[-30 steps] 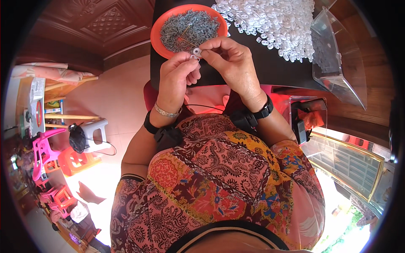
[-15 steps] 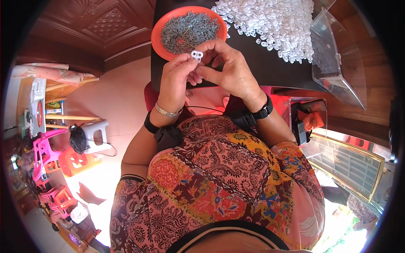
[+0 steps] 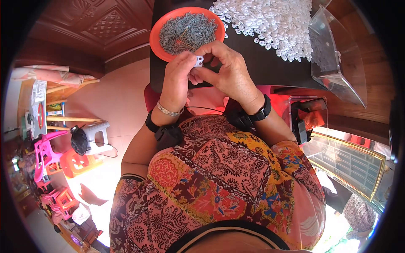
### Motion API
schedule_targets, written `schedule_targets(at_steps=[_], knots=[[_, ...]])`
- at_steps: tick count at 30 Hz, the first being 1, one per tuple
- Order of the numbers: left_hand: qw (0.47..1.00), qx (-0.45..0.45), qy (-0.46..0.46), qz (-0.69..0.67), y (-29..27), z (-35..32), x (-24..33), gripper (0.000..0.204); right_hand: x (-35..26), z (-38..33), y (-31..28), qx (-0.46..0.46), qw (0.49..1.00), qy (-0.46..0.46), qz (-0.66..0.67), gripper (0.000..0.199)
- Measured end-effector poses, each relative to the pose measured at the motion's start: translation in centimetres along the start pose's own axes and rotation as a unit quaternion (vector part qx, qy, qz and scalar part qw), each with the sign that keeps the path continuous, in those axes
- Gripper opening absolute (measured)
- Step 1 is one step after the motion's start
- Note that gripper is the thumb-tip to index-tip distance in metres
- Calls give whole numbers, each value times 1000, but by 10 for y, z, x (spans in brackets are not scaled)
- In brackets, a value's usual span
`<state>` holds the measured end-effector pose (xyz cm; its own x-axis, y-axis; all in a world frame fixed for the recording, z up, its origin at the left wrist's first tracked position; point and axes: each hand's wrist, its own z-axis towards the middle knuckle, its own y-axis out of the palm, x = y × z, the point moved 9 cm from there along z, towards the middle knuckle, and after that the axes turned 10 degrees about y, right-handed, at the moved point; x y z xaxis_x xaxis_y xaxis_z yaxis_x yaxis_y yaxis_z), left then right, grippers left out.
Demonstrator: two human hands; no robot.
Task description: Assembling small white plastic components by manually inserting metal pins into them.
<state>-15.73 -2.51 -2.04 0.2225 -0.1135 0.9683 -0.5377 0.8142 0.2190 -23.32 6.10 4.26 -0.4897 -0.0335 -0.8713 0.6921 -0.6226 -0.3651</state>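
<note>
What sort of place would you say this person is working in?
Probably a home used for piecework: a dark table bears a heap of white plastic parts and an orange bowl, with plastic stools on a tiled floor.

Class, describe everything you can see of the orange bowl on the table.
The orange bowl is round and shallow, plastic by its look, with a smooth plain rim. It sits upright near the left edge of the dark table, left of the heap of white pieces. It is filled with small grey metal parts in a loose mound. The left hand is raised just in front of its near rim and hides part of it; whether they touch cannot be told.
</note>
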Motion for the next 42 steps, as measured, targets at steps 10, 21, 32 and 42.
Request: schedule_targets(at_steps=[10, 21, 32, 42], knots=[[999, 27, -6, 22, -9, -6, -1, 32, -11, -8, 4, 42, 994, -45, -86, 24], [999, 1, 26, 26, -1, -2, 5, 29, -4, -7, 5, 37, 998, -32, -43, 14], [998, 3, 55, 25, -9, -5, 21, 33, -33, -4, -108, 258, 939, -95, -208, 18], [999, -18, 38, -7, -6, 2, 16, 27, -31, -8, -233, 447, 797, -136, -384, 17]])
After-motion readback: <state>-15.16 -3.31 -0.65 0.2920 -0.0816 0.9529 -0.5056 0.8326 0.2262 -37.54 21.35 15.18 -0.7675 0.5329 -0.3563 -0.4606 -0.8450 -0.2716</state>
